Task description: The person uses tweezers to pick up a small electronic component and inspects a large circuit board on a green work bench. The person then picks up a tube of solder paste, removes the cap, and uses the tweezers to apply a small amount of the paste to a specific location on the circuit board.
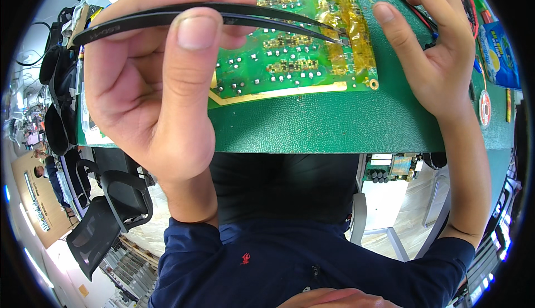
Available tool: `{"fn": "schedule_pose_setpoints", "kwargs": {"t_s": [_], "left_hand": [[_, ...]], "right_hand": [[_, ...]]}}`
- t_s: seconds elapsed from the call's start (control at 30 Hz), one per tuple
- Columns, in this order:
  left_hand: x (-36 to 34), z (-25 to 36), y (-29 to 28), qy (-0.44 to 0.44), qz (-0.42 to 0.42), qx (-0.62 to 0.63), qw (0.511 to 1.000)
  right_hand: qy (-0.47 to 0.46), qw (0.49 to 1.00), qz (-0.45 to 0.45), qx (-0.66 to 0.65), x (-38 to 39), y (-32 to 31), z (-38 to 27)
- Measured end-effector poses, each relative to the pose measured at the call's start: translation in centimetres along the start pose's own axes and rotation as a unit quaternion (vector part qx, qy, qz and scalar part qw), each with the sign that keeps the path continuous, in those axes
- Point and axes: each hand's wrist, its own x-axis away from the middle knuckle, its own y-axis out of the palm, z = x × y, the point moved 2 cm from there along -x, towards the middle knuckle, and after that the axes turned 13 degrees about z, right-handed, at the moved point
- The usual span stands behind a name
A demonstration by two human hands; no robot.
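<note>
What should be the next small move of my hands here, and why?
Perhaps steady the circuit board with the right hand: that hand is open beside it, seemingly holding nothing, while the left hand points black tweezers at the amber tape.

A short run of small pale characters stands on the black tweezers, toward their left end. At the right, a blue packet carries larger printed lettering in light colors, and nearer, on the green tabletop, a round red-and-white disc bears print too small to read. On the near side a small red emblem marks the navy shirt, and far to the left a tan wall shows sign lettering too small to make out.
</note>
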Motion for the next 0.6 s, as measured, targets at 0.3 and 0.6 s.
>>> {"fn": "schedule_pose_setpoints", "kwargs": {"t_s": [0.3, 0.6], "left_hand": [[0.0, 0.1, 0.5, -0.002, -0.012, 0.025, 1.0], [0.1, 0.2, 0.8, 0.009, -0.014, 0.023, 1.0]], "right_hand": [[0.045, 0.912, 0.197, -0.356, 1.2, 4.5, 1.1], [0.018, 1.0, -0.009, -0.003, 0.1, -0.1, -0.2]]}}
